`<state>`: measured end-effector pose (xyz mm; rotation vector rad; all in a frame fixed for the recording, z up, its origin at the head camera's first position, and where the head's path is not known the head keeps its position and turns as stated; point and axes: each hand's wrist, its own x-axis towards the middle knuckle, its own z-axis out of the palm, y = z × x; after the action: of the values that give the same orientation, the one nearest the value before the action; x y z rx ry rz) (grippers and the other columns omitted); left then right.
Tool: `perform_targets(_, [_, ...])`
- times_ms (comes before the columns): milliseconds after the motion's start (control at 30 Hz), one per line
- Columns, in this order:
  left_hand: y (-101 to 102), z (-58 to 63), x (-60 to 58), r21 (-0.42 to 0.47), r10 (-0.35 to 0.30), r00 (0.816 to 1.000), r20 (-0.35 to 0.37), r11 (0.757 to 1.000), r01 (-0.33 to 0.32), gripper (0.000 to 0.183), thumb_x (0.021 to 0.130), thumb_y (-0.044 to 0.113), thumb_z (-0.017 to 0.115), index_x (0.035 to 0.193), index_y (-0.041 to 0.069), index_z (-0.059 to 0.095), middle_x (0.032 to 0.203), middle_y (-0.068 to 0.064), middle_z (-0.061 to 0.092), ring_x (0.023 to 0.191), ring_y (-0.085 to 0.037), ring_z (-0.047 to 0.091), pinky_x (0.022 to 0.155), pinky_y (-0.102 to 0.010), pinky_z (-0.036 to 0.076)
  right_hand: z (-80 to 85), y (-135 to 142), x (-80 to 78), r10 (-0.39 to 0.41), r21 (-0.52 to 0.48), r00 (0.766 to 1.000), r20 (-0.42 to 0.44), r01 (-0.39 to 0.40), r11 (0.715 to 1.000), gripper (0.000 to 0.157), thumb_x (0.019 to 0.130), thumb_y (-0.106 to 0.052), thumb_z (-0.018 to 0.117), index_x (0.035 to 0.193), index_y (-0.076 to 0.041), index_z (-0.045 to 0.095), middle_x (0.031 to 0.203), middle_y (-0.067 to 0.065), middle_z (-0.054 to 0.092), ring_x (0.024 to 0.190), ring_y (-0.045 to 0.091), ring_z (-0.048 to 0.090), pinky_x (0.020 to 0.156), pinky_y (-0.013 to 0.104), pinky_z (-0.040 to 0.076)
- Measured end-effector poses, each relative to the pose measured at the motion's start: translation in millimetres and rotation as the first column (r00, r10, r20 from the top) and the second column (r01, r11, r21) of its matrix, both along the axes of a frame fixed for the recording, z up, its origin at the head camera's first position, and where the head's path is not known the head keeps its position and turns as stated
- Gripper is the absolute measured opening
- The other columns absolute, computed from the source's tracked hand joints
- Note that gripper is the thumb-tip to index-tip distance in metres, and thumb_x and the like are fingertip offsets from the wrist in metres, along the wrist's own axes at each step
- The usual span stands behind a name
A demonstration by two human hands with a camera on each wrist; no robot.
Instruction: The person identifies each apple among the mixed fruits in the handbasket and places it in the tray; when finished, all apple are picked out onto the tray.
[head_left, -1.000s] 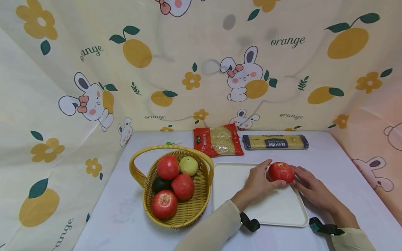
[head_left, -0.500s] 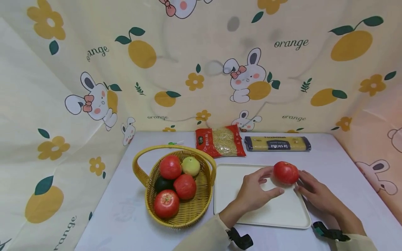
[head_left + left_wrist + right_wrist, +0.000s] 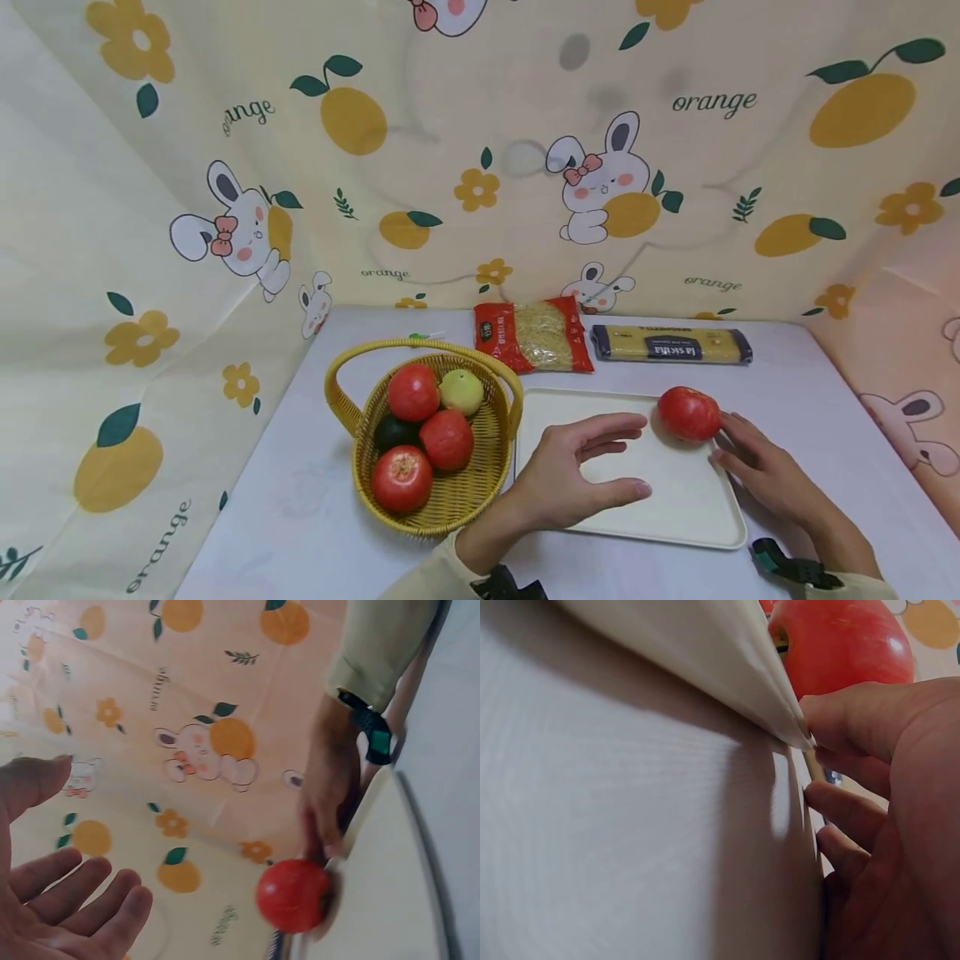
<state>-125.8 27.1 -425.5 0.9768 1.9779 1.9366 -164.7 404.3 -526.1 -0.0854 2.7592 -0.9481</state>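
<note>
A red apple (image 3: 687, 414) rests at the far right corner of the white tray (image 3: 551, 408). My left hand (image 3: 566, 475) hovers over the tray's left part, apart from the apple, with thumb and fingers spread and nothing between them. To the apple's right lies my right hand (image 3: 772, 471), at the tray's right edge. In the right wrist view its fingers (image 3: 851, 814) are loosely bent along the tray's rim, and the thumb lies close below the apple (image 3: 840, 645); whether it touches is unclear. The left wrist view shows the left palm (image 3: 45, 922) with nothing held.
A yellow wicker basket (image 3: 487, 487) stands left of the tray. It holds several red apples (image 3: 402, 479), a yellow-green fruit (image 3: 461, 392) and a dark green one (image 3: 395, 432). Behind lie a red pasta bag (image 3: 534, 335) and a spaghetti pack (image 3: 672, 344).
My left hand has let go of the apple and drawn back to the left and nearer. The apple stays on the tray; the right hand remains beside it. The view has shifted slightly.
</note>
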Motion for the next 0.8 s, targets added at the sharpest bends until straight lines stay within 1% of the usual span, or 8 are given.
perform_targets(133, [-29,10.0,7.6,0.021,-0.061,0.998,-0.001,0.998,0.061,0.06,0.097,0.009,0.082,0.153,0.011,0.062,0.152,-0.001,0.068,0.138,-0.007,0.064,0.118,-0.03,0.052,-0.2,1,0.9,-0.009,0.003,1.0,0.007,0.009,1.0,0.084,0.11,-0.045,0.063,0.172,-0.002,0.026,0.172,0.041,0.018,0.157,0.068,0.014,0.109,0.091,0.028])
perform_targets(233, [-55,16.4,11.6,0.018,-0.091,0.996,-0.007,0.996,0.091,0.06,0.096,0.007,0.081,0.153,0.009,0.062,0.153,-0.005,0.067,0.14,-0.012,0.065,0.119,-0.033,0.052,-0.7,1,1.1,-0.014,0.006,1.0,0.018,0.014,1.0,0.086,0.11,-0.047,0.062,0.172,-0.002,0.024,0.173,0.041,0.016,0.158,0.067,0.013,0.109,0.092,0.027])
perform_targets(367, [-92,23.4,12.5,-0.009,-0.085,0.996,-0.025,0.996,0.085,0.06,0.096,0.005,0.08,0.153,0.006,0.061,0.153,-0.009,0.067,0.14,-0.021,0.066,0.119,-0.038,0.054,-1.7,1,0.8,-0.019,0.002,0.999,0.026,0.019,1.0,0.086,0.11,-0.047,0.062,0.172,-0.002,0.023,0.174,0.041,0.015,0.158,0.067,0.011,0.109,0.092,0.027])
perform_targets(467, [-120,28.6,9.8,-0.05,-0.051,0.999,-0.003,0.997,0.051,0.06,0.096,0.005,0.081,0.153,0.008,0.062,0.152,-0.009,0.068,0.141,-0.027,0.066,0.119,-0.041,0.053,-2.2,2,0.4,-0.02,0.003,0.999,0.026,0.02,1.0,0.085,0.111,-0.046,0.062,0.172,-0.001,0.023,0.173,0.041,0.014,0.158,0.068,0.012,0.109,0.092,0.027])
perform_targets(567, [-147,32.7,5.3,-0.106,0.008,1.0,0.021,0.994,-0.006,0.06,0.096,0.007,0.082,0.153,0.01,0.062,0.152,-0.007,0.068,0.142,-0.027,0.065,0.118,-0.039,0.053,-2.6,2,0.0,-0.017,0.007,1.0,0.024,0.017,1.0,0.085,0.111,-0.045,0.061,0.172,-0.001,0.024,0.173,0.041,0.015,0.157,0.068,0.013,0.108,0.092,0.028])
perform_targets(700, [-179,35.5,-3.2,-0.179,0.1,0.995,-0.01,0.979,-0.1,0.061,0.097,0.011,0.083,0.154,0.011,0.061,0.152,-0.006,0.068,0.139,-0.022,0.067,0.116,-0.037,0.055,-2.6,0,-1.1,-0.022,0.004,0.999,0.035,0.022,1.0,0.086,0.111,-0.047,0.06,0.172,-0.001,0.021,0.174,0.04,0.012,0.159,0.067,0.01,0.108,0.092,0.027])
perform_targets(767, [-193,35.7,-8.3,-0.21,0.146,0.988,-0.04,0.966,-0.151,0.061,0.098,0.012,0.083,0.154,0.011,0.061,0.152,-0.006,0.068,0.136,-0.021,0.069,0.115,-0.038,0.056,-2.8,0,-1.7,-0.025,0.004,0.999,0.042,0.025,1.0,0.087,0.111,-0.048,0.06,0.173,-0.001,0.02,0.175,0.039,0.011,0.16,0.066,0.008,0.109,0.092,0.026])
perform_targets(800, [-199,35.7,-11.1,-0.227,0.169,0.984,-0.058,0.958,-0.178,0.061,0.097,0.012,0.083,0.154,0.011,0.061,0.151,-0.006,0.068,0.135,-0.02,0.069,0.115,-0.041,0.056,-2.8,-1,-2.0,-0.027,0.005,0.999,0.044,0.026,1.0,0.087,0.111,-0.048,0.059,0.173,-0.001,0.019,0.175,0.039,0.01,0.16,0.066,0.007,0.109,0.092,0.026])
